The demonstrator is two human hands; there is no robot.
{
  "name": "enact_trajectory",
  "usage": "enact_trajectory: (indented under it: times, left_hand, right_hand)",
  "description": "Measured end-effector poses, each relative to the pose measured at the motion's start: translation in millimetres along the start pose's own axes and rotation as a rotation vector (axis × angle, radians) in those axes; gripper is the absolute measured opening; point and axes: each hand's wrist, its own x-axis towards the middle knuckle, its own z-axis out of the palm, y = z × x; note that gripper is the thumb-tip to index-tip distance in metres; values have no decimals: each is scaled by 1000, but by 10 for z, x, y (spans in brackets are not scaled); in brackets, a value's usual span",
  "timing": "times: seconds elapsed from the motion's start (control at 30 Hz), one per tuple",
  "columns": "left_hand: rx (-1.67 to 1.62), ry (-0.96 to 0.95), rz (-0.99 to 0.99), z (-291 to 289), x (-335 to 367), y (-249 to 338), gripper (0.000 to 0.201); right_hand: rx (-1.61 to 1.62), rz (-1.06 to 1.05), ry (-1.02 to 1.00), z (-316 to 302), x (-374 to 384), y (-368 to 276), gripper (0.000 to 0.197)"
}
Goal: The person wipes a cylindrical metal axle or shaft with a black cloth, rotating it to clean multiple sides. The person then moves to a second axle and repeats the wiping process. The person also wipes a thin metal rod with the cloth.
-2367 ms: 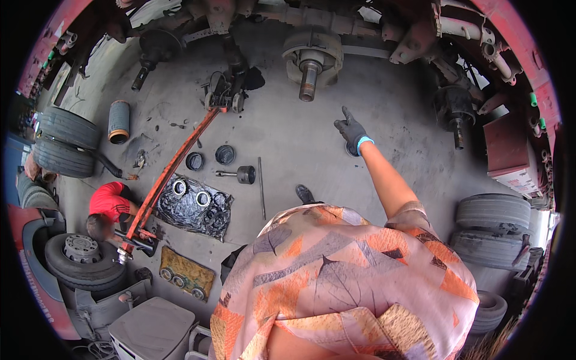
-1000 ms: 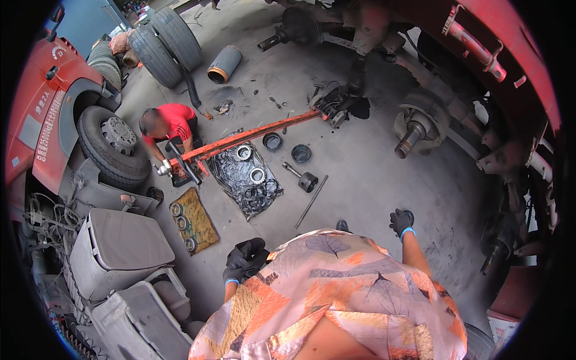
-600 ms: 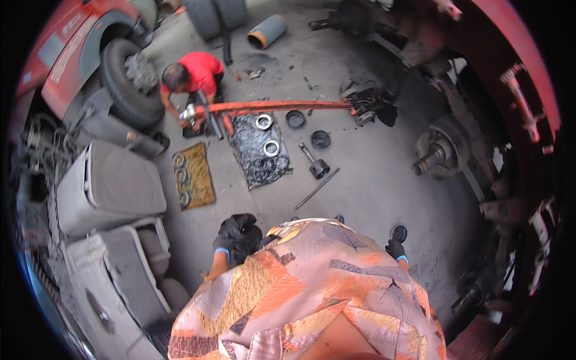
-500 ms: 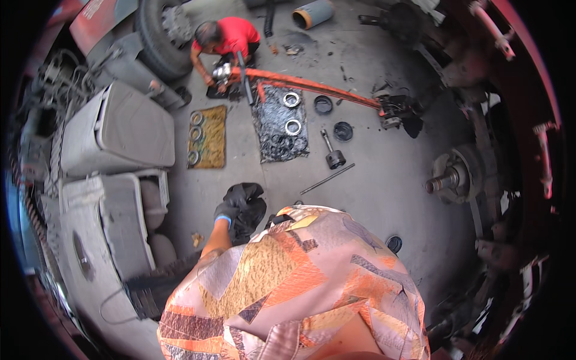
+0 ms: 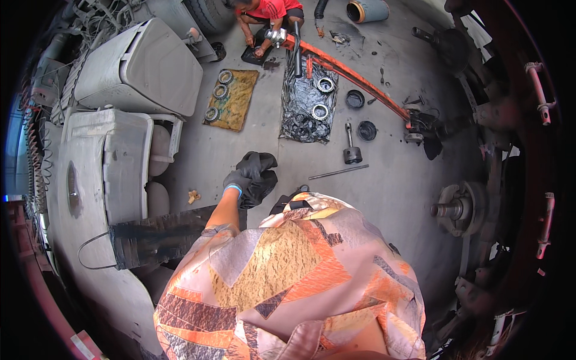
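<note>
My gloved left hand [image 5: 236, 179] grips a crumpled black bundle [image 5: 259, 189] between my patterned shirt [image 5: 288, 264] and a brown mat [image 5: 243, 103], my right hand out of view; I judge it a carrying step, calling next for gathering loose folds

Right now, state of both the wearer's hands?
Left hand: closed, fingers gripping a crumpled black bundle.
Right hand: out of view, so open or closed can't be told.
</note>
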Motion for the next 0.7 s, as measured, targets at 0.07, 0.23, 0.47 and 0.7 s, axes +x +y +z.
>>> enact_trajectory:
  times: [0.07, 0.23, 0.47, 0.7]
  left_hand:
    - [-7, -12, -9, 77, 52, -166, 42]
    - [-3, -43, -20, 230, 152, -404, 42]
    - [22, 5, -64, 248, 10, -589, 44]
    - [73, -46, -95, 151, -78, -634, 47]
  right_hand:
    - [-3, 4, -12, 33, -1, -67, 34]
    - [-20, -10, -21, 71, -17, -152, 32]
    - [-32, -19, -28, 97, -20, -69, 31]
    - [-93, -83, -32, 49, 90, 255, 29]
